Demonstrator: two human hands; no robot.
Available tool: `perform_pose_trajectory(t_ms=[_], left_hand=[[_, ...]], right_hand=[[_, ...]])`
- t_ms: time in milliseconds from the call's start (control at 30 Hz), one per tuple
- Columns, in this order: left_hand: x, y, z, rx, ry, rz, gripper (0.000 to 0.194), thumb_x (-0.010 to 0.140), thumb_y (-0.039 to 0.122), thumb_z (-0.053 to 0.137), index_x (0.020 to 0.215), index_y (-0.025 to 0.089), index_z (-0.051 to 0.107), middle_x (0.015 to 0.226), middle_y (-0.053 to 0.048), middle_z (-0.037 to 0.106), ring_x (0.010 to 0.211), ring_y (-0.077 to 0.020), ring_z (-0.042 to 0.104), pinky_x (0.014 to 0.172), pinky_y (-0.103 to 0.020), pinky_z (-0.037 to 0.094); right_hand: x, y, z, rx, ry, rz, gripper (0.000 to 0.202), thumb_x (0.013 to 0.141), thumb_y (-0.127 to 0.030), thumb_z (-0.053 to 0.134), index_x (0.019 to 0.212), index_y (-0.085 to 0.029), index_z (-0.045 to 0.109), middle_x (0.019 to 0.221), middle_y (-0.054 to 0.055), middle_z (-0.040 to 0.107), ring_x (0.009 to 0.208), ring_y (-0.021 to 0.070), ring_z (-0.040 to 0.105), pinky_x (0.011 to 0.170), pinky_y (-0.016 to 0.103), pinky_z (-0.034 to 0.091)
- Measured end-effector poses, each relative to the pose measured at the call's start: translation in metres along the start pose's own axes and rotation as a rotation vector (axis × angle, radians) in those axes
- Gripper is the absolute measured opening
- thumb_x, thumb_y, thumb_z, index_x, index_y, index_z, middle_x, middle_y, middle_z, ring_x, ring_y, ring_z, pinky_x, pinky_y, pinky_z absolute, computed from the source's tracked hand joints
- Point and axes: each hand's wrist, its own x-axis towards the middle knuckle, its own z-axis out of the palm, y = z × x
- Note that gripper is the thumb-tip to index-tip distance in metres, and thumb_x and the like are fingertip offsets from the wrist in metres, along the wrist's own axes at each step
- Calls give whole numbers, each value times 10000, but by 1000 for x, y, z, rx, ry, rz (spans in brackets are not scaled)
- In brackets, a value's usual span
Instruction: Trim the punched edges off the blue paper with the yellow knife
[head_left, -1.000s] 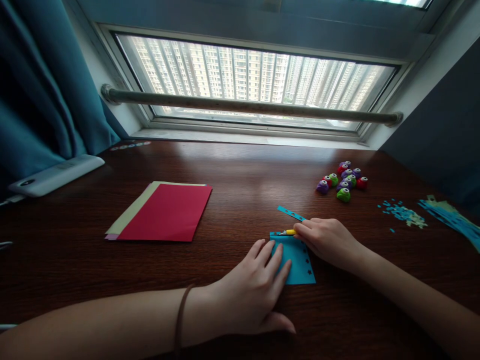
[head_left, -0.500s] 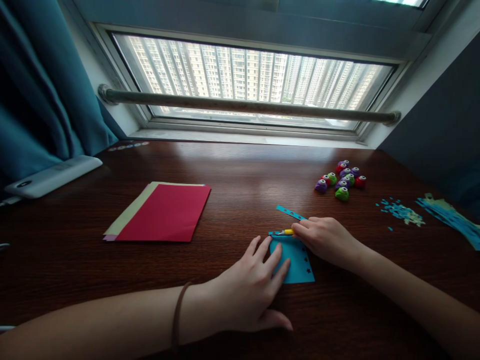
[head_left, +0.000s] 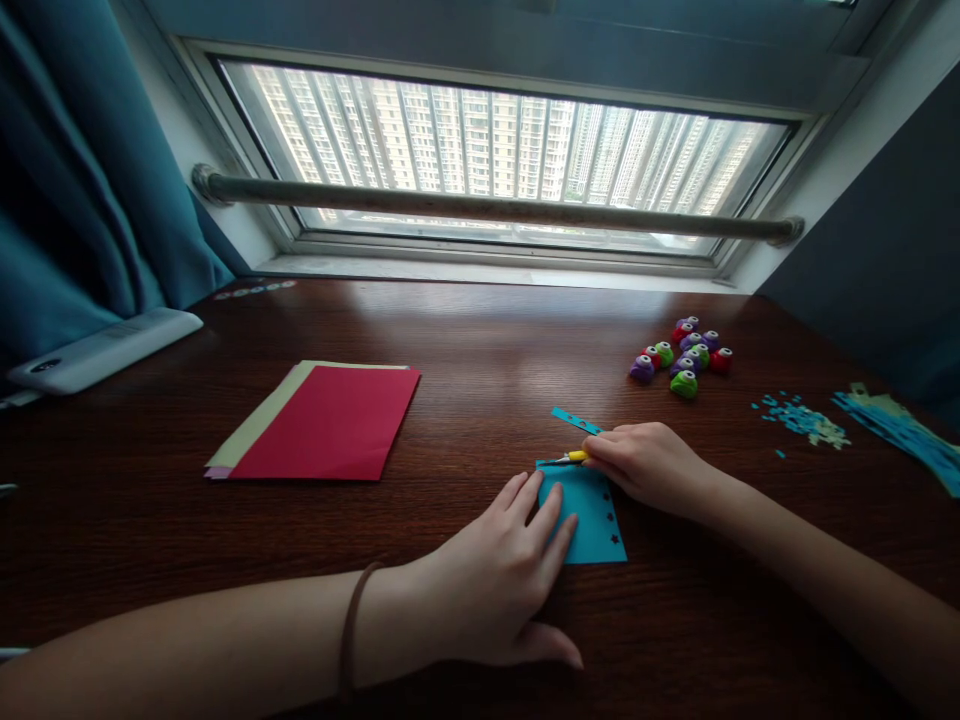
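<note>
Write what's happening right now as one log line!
left hand: flat on blue paper | right hand: holds yellow craft knife at paper's top edge | wooden desk

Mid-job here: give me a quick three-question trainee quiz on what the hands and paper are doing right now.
1. True or false: the left hand presses flat on the blue paper square.
2. What does the right hand hold? A) a red sheet B) a yellow-handled craft knife C) a punch
3. Fill in: the small coloured punches lie on the table's far ____ side.

Key: 1 true; 2 B; 3 right. The blade tip lies at the square's far edge, near a cut blue strip. A red paper stack lies to the left.
</note>
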Motion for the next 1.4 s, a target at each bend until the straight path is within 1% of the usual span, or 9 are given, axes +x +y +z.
perform_pose_trajectory(t_ms=[400, 567, 700, 833, 967, 1167, 1267, 1400], left_hand=[[-1, 0, 1, 2, -20, 6, 908, 752, 758, 258, 1263, 21, 401, 1243, -261, 445, 1215, -434, 339, 1034, -522, 232], [1, -1, -3, 1, -39, 15, 867, 776, 732, 262, 1254, 24, 410, 1239, -239, 460, 1220, -417, 339, 1039, -515, 227], [1, -1, -6, 16, -76, 20, 861, 789, 721, 235, 1277, 28, 383, 1272, -244, 428, 1220, -414, 339, 1029, -521, 241], [0, 0, -7, 35, -108, 19, 865, 796, 712, 227, 1309, 25, 335, 1302, -252, 391, 1237, -409, 316, 1029, -516, 246], [0, 1, -8, 45, -129, 26, 869, 797, 710, 228, 1313, 19, 324, 1309, -254, 378, 1243, -416, 299, 1027, -515, 251], [1, 2, -10, 49, -134, 6, 872, 795, 713, 228, 1316, 19, 319, 1316, -250, 365, 1235, -426, 302, 1029, -512, 243], [1, 0, -8, 51, -132, 26, 883, 795, 715, 210, 1317, 10, 313, 1311, -254, 367, 1229, -426, 307, 1030, -516, 236], [0, -1, -7, 53, -126, 59, 884, 800, 711, 171, 1302, 2, 336, 1281, -256, 402, 1191, -408, 362, 1028, -519, 234]], right_hand=[[-1, -4, 0, -95, -11, -25, 164, 933, -261, 400, 822, -196, 503, 761, 8, 611, 690, 163, 562, 576, 274, 278], [-2, -4, 1, -136, 15, -42, 140, 924, -231, 417, 818, -196, 502, 736, 9, 599, 668, 163, 541, 562, 283, 253], [-2, -4, 1, -175, 20, -62, 119, 913, -207, 431, 811, -198, 492, 716, 5, 585, 639, 168, 519, 545, 286, 234], [-3, -4, -1, -207, 16, -70, 121, 913, -214, 431, 802, -203, 476, 694, -1, 569, 617, 172, 508, 533, 286, 223], [-4, -2, 0, -206, 11, -82, 125, 919, -216, 423, 802, -205, 468, 693, -4, 566, 623, 171, 509, 540, 284, 225], [-4, -2, 3, -205, 2, -62, 126, 927, -221, 401, 817, -208, 463, 709, -8, 571, 636, 170, 519, 552, 283, 223], [-4, -3, 4, -178, 6, -32, 143, 936, -246, 384, 824, -209, 465, 738, -14, 582, 668, 166, 533, 560, 281, 226], [-5, -3, 5, -126, -4, 7, 163, 946, -271, 365, 846, -207, 476, 770, -15, 596, 711, 159, 548, 573, 278, 234]])
